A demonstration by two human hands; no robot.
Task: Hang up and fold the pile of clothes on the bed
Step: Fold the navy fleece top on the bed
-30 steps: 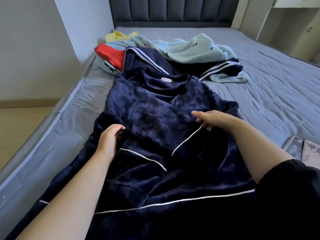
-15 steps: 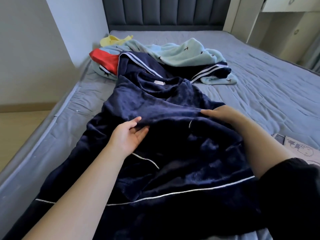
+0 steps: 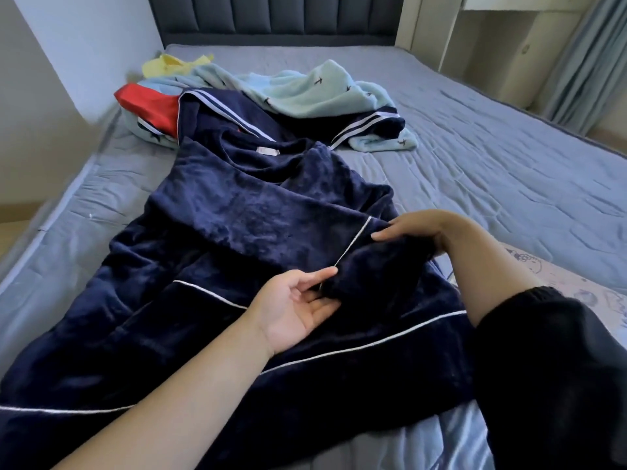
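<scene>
On the bed (image 3: 84, 205) the navy top (image 3: 244, 212) is found spread flat, before the unsorted pile (image 3: 305, 96). The left hand (image 3: 295, 307), flat on the cloth a moment earlier, is now turned palm up and pinched on the sleeve (image 3: 366, 266) cuff. The right hand (image 3: 410, 232) is clamped on the sleeve's upper fold. Folding is judged under way.

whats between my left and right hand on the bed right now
Head view: the sleeve end of the navy top, edged with white piping, fills the gap. The left hand pinches its near corner; the right hand holds its far side.
</scene>
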